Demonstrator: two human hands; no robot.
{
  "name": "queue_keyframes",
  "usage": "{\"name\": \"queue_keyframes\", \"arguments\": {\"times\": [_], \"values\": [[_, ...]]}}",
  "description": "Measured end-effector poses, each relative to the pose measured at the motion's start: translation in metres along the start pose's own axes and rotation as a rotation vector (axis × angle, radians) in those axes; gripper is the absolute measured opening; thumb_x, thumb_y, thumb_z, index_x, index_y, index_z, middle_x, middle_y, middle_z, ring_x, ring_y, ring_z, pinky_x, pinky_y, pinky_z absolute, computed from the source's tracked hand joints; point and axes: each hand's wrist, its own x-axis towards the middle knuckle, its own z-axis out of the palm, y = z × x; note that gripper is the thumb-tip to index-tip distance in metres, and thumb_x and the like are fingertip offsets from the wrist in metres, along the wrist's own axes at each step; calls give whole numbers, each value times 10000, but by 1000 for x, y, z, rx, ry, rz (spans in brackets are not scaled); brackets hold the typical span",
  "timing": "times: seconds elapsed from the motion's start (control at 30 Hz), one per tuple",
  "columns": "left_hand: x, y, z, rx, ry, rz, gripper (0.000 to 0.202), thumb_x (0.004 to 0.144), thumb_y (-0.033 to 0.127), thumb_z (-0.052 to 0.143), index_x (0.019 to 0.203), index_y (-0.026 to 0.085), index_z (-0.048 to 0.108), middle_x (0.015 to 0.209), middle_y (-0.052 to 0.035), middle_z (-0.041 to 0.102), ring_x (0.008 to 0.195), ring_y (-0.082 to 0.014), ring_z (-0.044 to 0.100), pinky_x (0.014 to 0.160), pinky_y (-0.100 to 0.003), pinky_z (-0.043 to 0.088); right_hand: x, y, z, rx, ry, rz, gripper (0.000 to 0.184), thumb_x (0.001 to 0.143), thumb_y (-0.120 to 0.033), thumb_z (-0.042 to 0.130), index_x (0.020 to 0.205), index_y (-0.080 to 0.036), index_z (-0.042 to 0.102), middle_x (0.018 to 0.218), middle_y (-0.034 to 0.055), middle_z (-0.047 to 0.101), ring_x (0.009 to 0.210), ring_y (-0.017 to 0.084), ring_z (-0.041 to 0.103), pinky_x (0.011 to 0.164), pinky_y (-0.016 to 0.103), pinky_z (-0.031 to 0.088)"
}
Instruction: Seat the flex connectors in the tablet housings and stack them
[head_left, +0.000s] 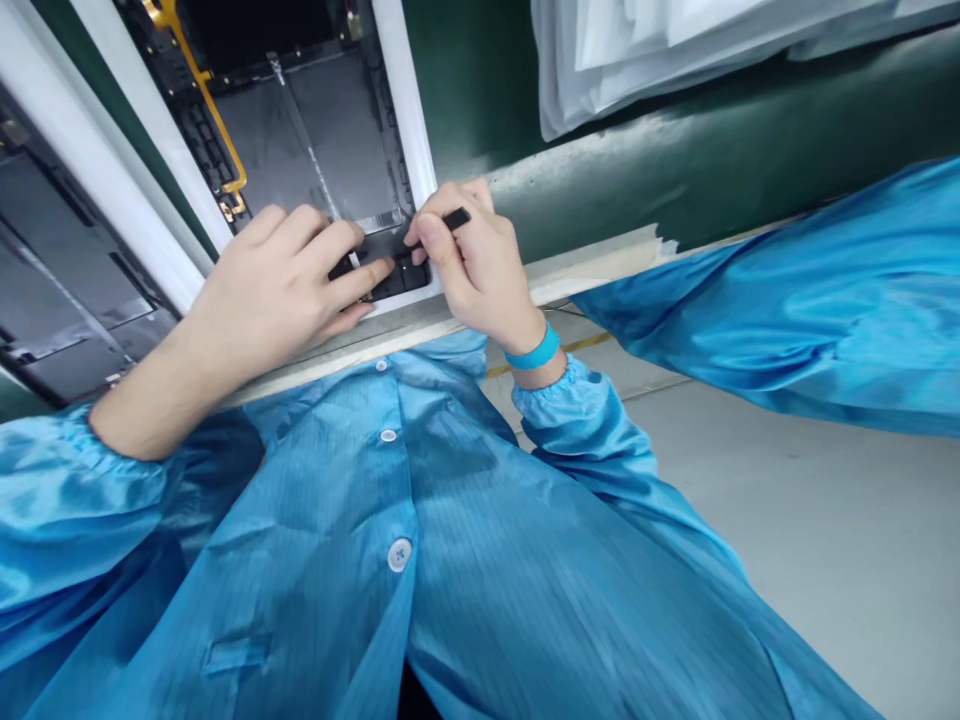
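In front of me lies an opened tablet-like device with flat grey battery cells, set in a white frame. An orange flex cable runs down its left side. My left hand rests over the device's near end, fingers stretched out and touching it. My right hand pinches a thin black stick-like tool at the near right corner. The tool's lower end is hidden by the fingers, so its tip cannot be made out.
A second opened device in a white frame lies to the left. White sheets or bags are piled at the back right of the green tabletop. A blue-sleeved arm or leg of another person is at the right. Tape covers the table edge.
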Motion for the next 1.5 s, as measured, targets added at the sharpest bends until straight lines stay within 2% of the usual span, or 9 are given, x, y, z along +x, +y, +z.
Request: {"name": "queue_keyframes", "arguments": {"times": [0.23,0.37,0.57,0.73,0.9,1.07,1.33,1.4,1.5], "values": [[0,2,3,-88,-13,-48,458,1235,451,401,1580,302,663,1433,-129,686,1294,-361,607,1024,-549,507,2,2,4,-75,-71,-16,604,1193,-678,145,983,-320,583,954,66,703,1024,288,692,1134,562,557],[1,5,-2,-192,-75,-118,459,1219,443,420,1580,316,673,1449,-123,690,1341,-370,592,1083,-578,485,4,1,7,-127,-128,-40,667,1162,-719,79,966,-320,576,994,88,709,1067,317,679,1133,603,553],[1,7,-7,-173,-69,-115,482,1208,431,384,1584,351,675,1440,-149,695,1326,-409,603,1016,-610,493,-3,-2,3,-5,-6,80,576,1177,-711,169,994,-341,572,1047,77,738,1009,287,714,1096,539,595],[0,6,-6,-147,-63,-94,466,1222,433,379,1576,324,663,1445,-133,676,1293,-369,587,1012,-575,505,-3,-2,3,-44,-52,82,618,1160,-734,148,980,-334,583,1038,94,749,1040,305,694,1111,554,581],[0,3,-2,-85,-62,-65,480,1233,414,368,1594,281,656,1455,-142,662,1274,-354,573,988,-545,505,-2,2,4,-20,-31,70,631,1145,-764,171,976,-344,611,1003,90,741,1021,317,701,1091,567,588],[-1,1,3,-74,-5,-31,469,1220,420,404,1601,303,651,1442,-133,669,1258,-355,566,982,-553,494,-1,6,6,21,-42,82,624,1119,-819,238,974,-360,636,1013,83,754,1046,307,700,1115,548,580],[1,-2,3,-68,-5,-22,453,1211,422,434,1586,313,662,1423,-115,669,1238,-340,559,989,-530,490,0,0,2,29,-42,83,573,1150,-757,254,968,-359,624,1042,79,768,1032,291,704,1109,533,588],[2,-2,2,-89,-14,-27,458,1206,432,448,1595,322,663,1434,-116,671,1251,-351,565,1000,-538,492,0,1,2,33,-38,73,576,1147,-762,253,964,-362,625,1027,74,767,1012,292,711,1093,535,599],[3,-2,0,-170,-87,-96,465,1202,457,465,1590,315,679,1479,-121,663,1311,-372,556,1050,-558,482,-1,3,3,20,-31,66,578,1163,-736,240,983,-353,633,1033,67,765,1025,289,724,1097,549,604]]}}
